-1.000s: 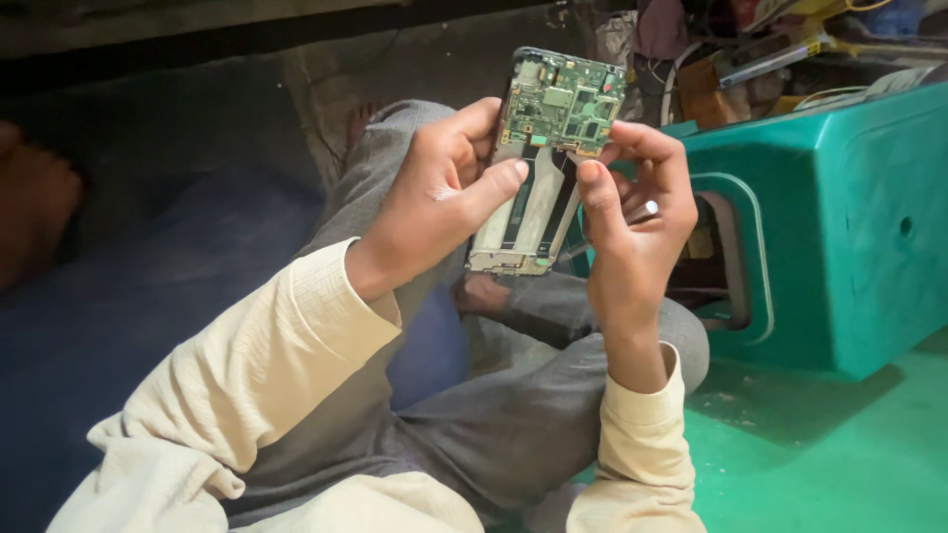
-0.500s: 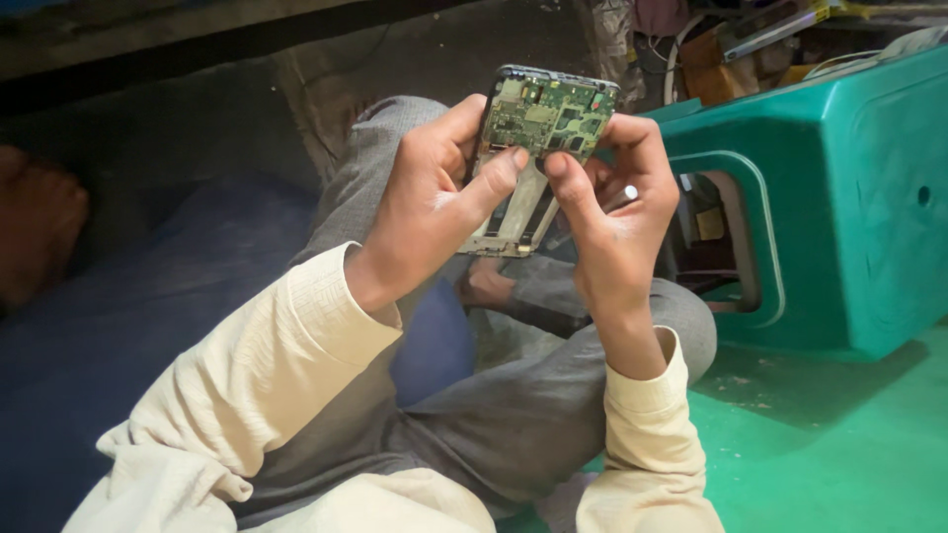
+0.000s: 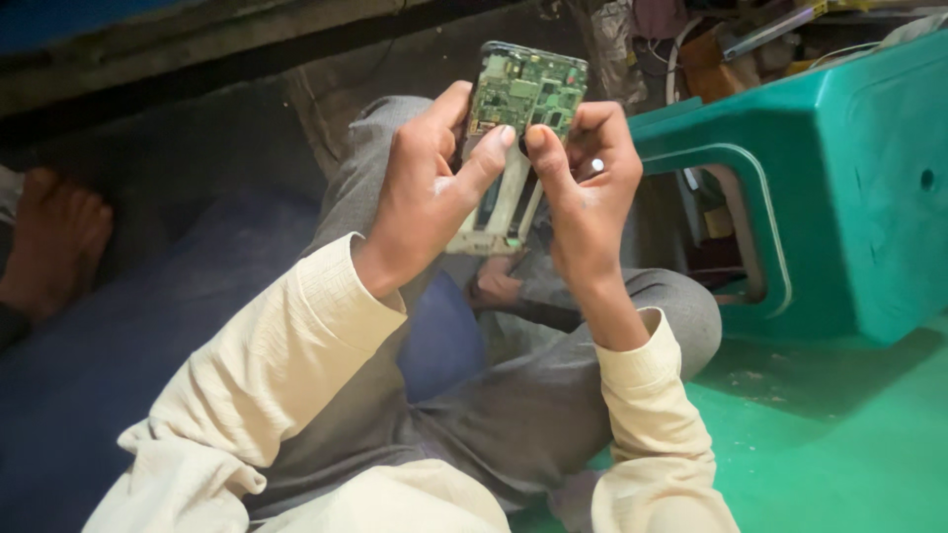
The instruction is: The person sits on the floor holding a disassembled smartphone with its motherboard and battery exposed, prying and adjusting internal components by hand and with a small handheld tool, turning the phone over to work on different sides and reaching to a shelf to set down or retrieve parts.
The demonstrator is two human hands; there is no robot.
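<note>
An opened phone point(image 3: 520, 109) with its back cover off shows a green circuit board at the top and a pale metal frame below. My left hand point(image 3: 427, 202) grips its left side, thumb laid across the frame. My right hand point(image 3: 585, 188) holds the right side, thumb pressed near the lower edge of the board; a ring shows on one finger. Both hands hold the phone up over my crossed legs in grey trousers point(image 3: 513, 395). The phone's front is hidden.
A green plastic stool point(image 3: 839, 188) lies on its side at the right on a green floor point(image 3: 839, 434). Tangled wires and clutter point(image 3: 711, 39) sit behind it. Another person's bare foot point(image 3: 54, 242) rests at the far left on a dark blue cloth point(image 3: 148, 345).
Both hands have shifted the phone slightly left and tilted it. My thumbs have come closer together, under the circuit board.
</note>
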